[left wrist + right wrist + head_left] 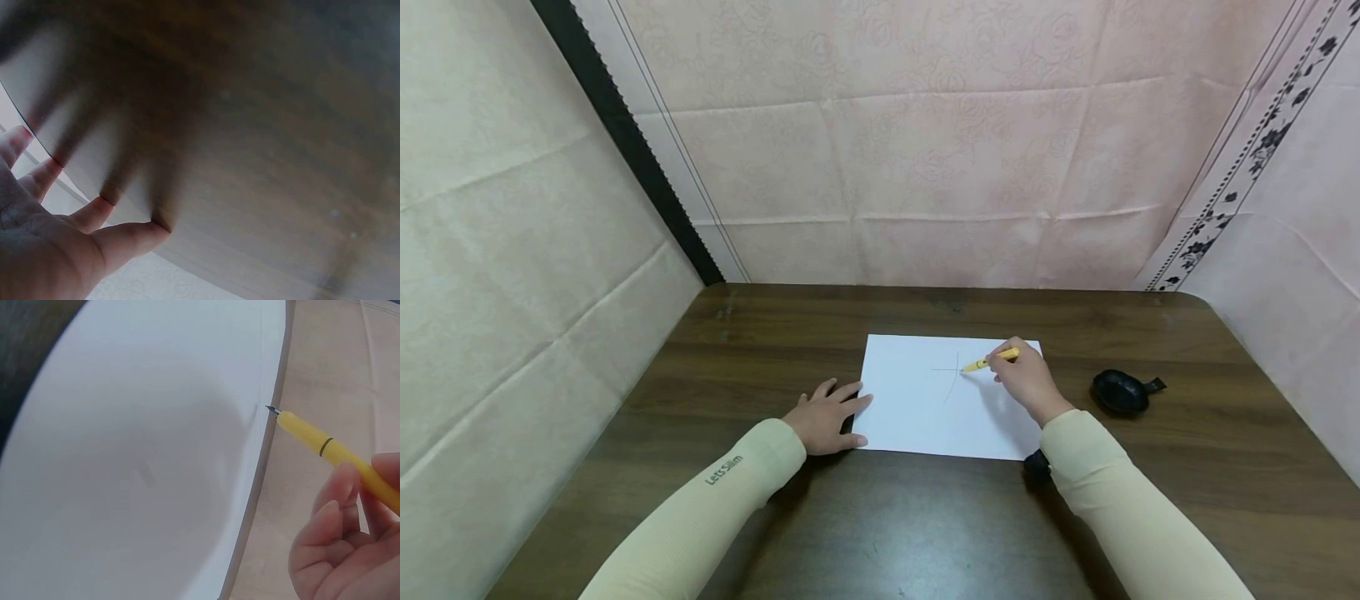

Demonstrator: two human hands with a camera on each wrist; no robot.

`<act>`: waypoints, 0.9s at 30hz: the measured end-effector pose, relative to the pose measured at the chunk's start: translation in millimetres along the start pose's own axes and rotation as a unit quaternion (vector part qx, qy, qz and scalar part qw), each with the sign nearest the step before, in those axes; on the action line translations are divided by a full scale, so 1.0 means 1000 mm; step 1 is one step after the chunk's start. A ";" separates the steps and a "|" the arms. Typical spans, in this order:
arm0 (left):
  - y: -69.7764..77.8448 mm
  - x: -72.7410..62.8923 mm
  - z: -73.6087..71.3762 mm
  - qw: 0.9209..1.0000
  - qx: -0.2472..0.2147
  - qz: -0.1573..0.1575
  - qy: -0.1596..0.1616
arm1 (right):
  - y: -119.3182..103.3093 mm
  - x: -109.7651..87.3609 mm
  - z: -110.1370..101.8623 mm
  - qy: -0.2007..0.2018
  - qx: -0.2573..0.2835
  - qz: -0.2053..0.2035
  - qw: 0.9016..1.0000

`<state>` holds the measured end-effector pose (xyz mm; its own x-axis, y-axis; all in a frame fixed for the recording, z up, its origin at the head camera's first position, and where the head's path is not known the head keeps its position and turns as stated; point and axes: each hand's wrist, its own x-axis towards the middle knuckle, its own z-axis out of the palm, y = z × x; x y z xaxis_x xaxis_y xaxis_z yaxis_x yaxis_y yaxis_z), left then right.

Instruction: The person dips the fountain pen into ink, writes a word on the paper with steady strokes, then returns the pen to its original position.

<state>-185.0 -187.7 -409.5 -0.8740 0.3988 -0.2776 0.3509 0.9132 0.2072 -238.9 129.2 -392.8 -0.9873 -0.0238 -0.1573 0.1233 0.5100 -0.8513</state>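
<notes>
A white sheet of paper (910,417) lies on the table with a few thin crossing strokes in its upper middle. My right hand (1026,379) pinches a yellow fountain pen (1008,354), its tip close to those strokes. In the right wrist view the pen (306,432) shows a dark metal nib and a dark ring on its barrel; the nib appears slightly off the paper (125,456). At the paper's left edge my left hand (829,418) rests with spread fingers, fingertips on the sheet. The left wrist view shows those fingers (128,240) touching the surface.
To the right of the paper, a small black pan-shaped object (1120,392) with a short handle lies on the brown wooden table (925,525). A dark object (1037,465) shows under the right wrist. Pale cloth (940,167) hangs behind the table and at both sides.
</notes>
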 end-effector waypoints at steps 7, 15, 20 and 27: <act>0.001 -0.001 -0.001 1.000 -0.004 0.001 0.002 | 0.000 0.002 0.001 0.005 0.007 0.000 1.000; 0.001 -0.001 -0.001 1.000 -0.002 0.001 0.002 | -0.001 0.003 0.002 0.007 0.002 0.006 1.000; 0.000 0.000 -0.001 1.000 -0.002 0.003 0.002 | 0.000 0.005 0.004 0.009 -0.005 0.007 1.000; -0.003 0.002 0.002 1.000 0.003 0.002 0.004 | 0.001 0.007 0.006 0.009 -0.017 0.000 1.000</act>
<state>-186.6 -189.1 -412.8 -0.8752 0.4022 -0.2688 0.3566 0.9119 0.2033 -244.5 124.7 -398.0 -0.9889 -0.0073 -0.1482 0.1209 0.5395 -0.8333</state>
